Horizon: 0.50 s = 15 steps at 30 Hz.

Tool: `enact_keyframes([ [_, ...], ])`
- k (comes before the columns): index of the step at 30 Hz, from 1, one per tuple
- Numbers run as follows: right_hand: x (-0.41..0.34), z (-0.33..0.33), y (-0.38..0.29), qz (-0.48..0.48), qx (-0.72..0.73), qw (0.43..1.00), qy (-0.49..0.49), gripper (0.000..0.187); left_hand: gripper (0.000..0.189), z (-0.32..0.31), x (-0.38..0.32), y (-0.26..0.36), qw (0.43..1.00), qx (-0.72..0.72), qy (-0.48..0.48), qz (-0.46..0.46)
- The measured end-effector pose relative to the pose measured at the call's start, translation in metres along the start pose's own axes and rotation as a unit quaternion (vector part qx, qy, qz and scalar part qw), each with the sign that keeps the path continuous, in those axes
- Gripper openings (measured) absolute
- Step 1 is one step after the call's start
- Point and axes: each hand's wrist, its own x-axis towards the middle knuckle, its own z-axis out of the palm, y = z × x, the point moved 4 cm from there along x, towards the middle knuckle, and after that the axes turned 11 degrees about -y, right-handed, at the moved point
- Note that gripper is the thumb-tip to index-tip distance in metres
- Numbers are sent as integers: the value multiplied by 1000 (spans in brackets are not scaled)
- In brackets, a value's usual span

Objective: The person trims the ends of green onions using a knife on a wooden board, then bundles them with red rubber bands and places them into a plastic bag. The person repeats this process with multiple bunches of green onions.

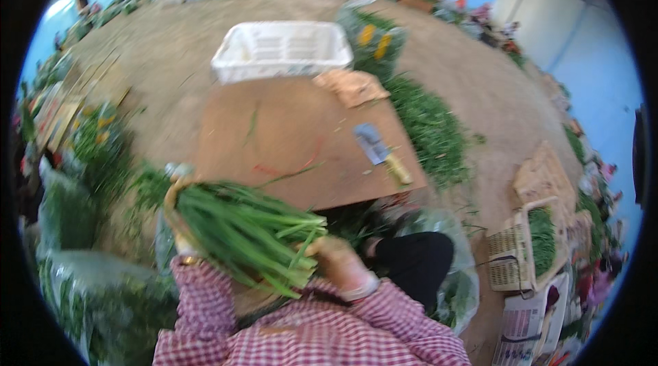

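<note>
A large bunch of long green leafy stalks [241, 227] lies across my body, its pale cut ends toward the right. My left hand [177, 206] curls around the leafy end at the left. At the cut ends my right hand [336, 263] touches the stalks; its fingers are blurred and partly behind them, so its hold is unclear. Beyond the bunch is a brown board [277, 124] with loose green blades and red strands on it. A cleaver [371, 144] with a yellowish handle rests on the board's right side, and a crumpled orange-tan cloth or bag [352, 87] on its far right corner.
A white plastic basket [282, 65] stands beyond the board. Loose greens [426, 129] are heaped along its right side, with a clear bag of greens [372, 42] behind. Large plastic bags of greens [113, 299] stand at the left; a cream crate of greens [506, 253] is at the right.
</note>
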Motion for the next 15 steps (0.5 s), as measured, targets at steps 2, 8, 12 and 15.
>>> enact_keyframes([
  [2, -7, -2, -3, 14, -71, 997, 33, 33, 20, -9, -11, 5, 992, 23, 113, 51],
  [8, -6, 22, -19, 48, 138, 983, -109, 44, 12, -9, -15, 5, 966, -114, 226, 49],
  [12, -42, -2, -79, -135, 137, 963, -187, 28, 11, -29, -14, 20, 970, -82, 222, 45],
  [15, -53, -37, -71, 66, -229, 966, -100, 28, 11, -46, -18, 28, 969, -105, 220, 21],
])
